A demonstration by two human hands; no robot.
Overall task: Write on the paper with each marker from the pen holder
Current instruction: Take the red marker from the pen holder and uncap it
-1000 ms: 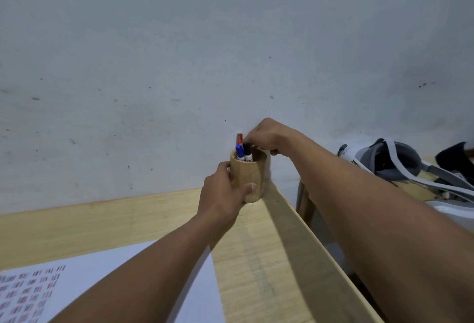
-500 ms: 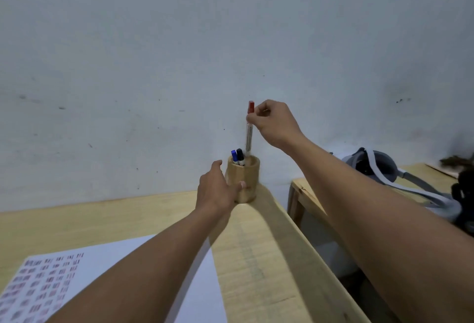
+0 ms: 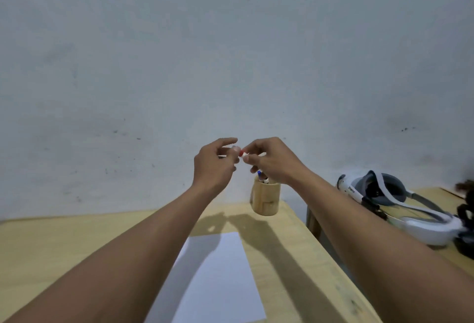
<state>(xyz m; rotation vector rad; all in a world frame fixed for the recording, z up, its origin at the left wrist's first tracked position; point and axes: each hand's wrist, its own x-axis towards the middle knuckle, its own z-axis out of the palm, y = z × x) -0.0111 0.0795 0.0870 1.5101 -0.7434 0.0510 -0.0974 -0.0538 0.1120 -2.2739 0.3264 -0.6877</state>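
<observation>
A wooden pen holder [image 3: 265, 199] stands at the table's far right corner, with a blue marker [image 3: 260, 175] and a dark-capped one poking out of it. Above it, my right hand [image 3: 272, 161] grips the red marker [image 3: 243, 153], whose white barrel and red cap show between my two hands. My left hand [image 3: 214, 166] is raised beside it, its fingertips at the red cap; whether they pinch it I cannot tell. A white sheet of paper [image 3: 225, 279] lies on the table below my forearms, partly hidden by my left arm.
The light wooden table [image 3: 64, 251] ends in a right edge near the holder. Beyond a gap, a second wooden surface carries a white and grey headset [image 3: 395, 207] and a dark object [image 3: 465, 209]. A pale wall rises behind.
My right hand lifted the red marker out of the holder and brought it down level in front of me. My left hand let go of the holder and rose to the marker's cap.
</observation>
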